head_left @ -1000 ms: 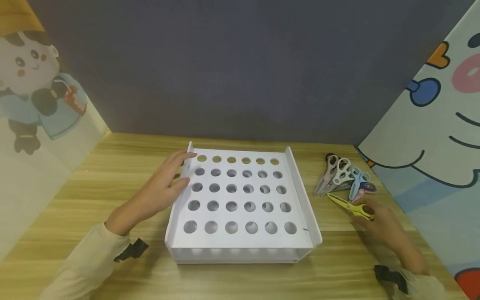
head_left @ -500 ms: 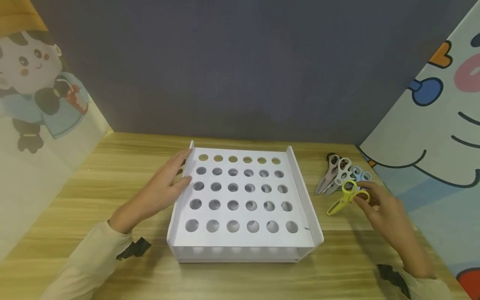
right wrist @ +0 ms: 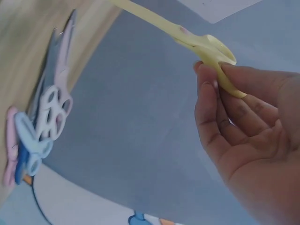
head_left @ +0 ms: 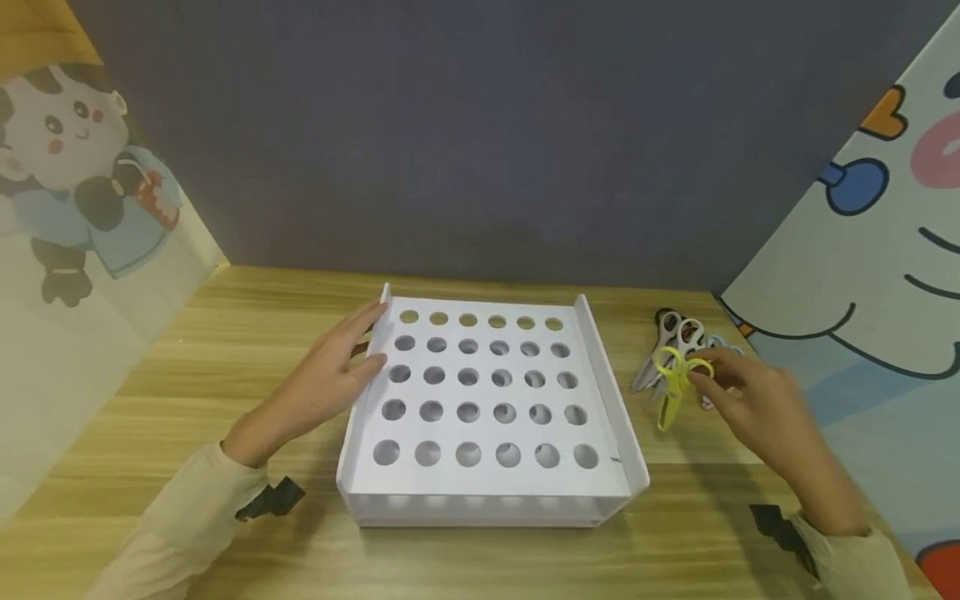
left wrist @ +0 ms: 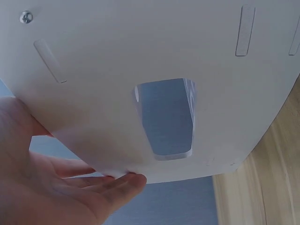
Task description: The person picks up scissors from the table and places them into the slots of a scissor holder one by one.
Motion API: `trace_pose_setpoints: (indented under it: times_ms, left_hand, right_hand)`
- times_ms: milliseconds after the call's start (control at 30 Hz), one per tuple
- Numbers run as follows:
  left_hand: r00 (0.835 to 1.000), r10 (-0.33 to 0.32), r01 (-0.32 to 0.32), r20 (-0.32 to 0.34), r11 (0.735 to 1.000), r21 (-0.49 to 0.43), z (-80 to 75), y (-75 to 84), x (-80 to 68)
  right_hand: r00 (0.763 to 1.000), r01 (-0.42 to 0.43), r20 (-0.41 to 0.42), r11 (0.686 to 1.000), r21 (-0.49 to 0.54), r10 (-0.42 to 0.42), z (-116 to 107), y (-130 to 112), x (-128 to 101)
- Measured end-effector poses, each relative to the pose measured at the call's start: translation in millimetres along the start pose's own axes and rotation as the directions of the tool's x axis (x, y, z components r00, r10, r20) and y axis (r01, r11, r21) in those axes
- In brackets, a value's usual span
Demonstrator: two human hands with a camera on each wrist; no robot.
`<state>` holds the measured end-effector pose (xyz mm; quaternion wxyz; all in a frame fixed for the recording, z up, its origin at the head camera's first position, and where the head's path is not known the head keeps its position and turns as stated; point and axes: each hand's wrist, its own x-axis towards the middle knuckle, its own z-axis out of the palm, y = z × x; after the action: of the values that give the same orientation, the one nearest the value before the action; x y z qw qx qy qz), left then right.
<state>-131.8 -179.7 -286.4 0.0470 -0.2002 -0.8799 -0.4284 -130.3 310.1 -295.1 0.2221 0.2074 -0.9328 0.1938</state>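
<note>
Resting flat-fingered against the left wall of the white perforated rack (head_left: pixel 480 400), left hand (head_left: pixel 330 379) as a second ago, fingers straight, gripping nothing. Further right, yellow scissors (head_left: pixel 672 387) now pinched by one handle ring in the right hand (head_left: pixel 750 400) and lifted off the wooden tabletop (head_left: pixel 225 350), blades hanging down, probably clear of the remaining scissors pile (head_left: pixel 678 342). Beyond, dark grey backdrop (head_left: pixel 480 125) between cartoon-printed side panels (head_left: pixel 67 208).

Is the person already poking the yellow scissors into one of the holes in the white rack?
No, the right hand holds the yellow scissors beside the white rack, above the table.
</note>
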Motion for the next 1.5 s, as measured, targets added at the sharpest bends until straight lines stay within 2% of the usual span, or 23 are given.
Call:
trace_pose_setpoints:
  times_ms: [167, 400, 633, 867, 1067, 1167, 1233, 1333, 1400, 1500]
  left_hand:
    - [1.0, -0.003, 0.002, -0.005, 1.0, -0.031, -0.6, 1.8, -0.4]
    - [1.0, -0.021, 0.02, -0.012, 0.998, -0.059, -1.5, 3.5, -1.9]
    - [1.0, -0.018, 0.017, -0.022, 0.999, -0.047, -2.7, 3.7, -2.5]
    - [1.0, -0.021, 0.021, -0.022, 0.999, -0.038, -1.7, 4.2, -1.2]
    - [0.999, -0.013, 0.011, -0.036, 0.999, -0.044, 0.2, 4.9, -0.6]
    - [0.999, -0.007, 0.005, -0.04, 0.999, -0.045, 1.4, 5.3, 0.0]
    - [0.999, -0.008, 0.006, -0.039, 0.999, -0.049, 1.9, 5.2, -0.1]
    - [0.999, -0.017, 0.015, -0.035, 0.998, -0.057, 2.1, 5.4, -0.5]
    - [0.999, -0.02, 0.018, -0.036, 0.998, -0.062, 2.4, 5.6, -1.0]
    - [0.999, -0.02, 0.018, -0.037, 0.997, -0.069, 3.0, 6.0, -1.8]
  right_hand:
    - [0.999, 0.035, -0.005, 0.999, 0.003, -0.035, -1.0, -8.7, 13.4]
    - [0.981, 0.145, -0.137, 0.989, 0.02, -0.141, -6.0, -21.8, 29.2]
    - [0.964, 0.142, -0.23, 0.99, 0.005, -0.137, -11.7, -32.9, 37.2]
    - [0.907, 0.209, -0.381, 0.977, 0.031, -0.182, -16.3, -42.7, 47.1]
    - [0.869, 0.23, -0.465, 0.97, 0.074, -0.17, -18.1, -61.6, 60.3]
    - [0.846, 0.248, -0.51, 0.961, 0.118, -0.156, -14.0, -68.8, 68.3]
    - [0.839, 0.267, -0.52, 0.954, 0.137, -0.161, -9.0, -72.1, 73.1]
    - [0.839, 0.3, -0.515, 0.939, 0.165, -0.178, 0.9, -76.3, 80.9]
    - [0.848, 0.309, -0.499, 0.932, 0.191, -0.179, 6.9, -79.2, 85.4]
    - [0.86, 0.287, -0.489, 0.932, 0.221, -0.148, 12.7, -82.4, 90.8]
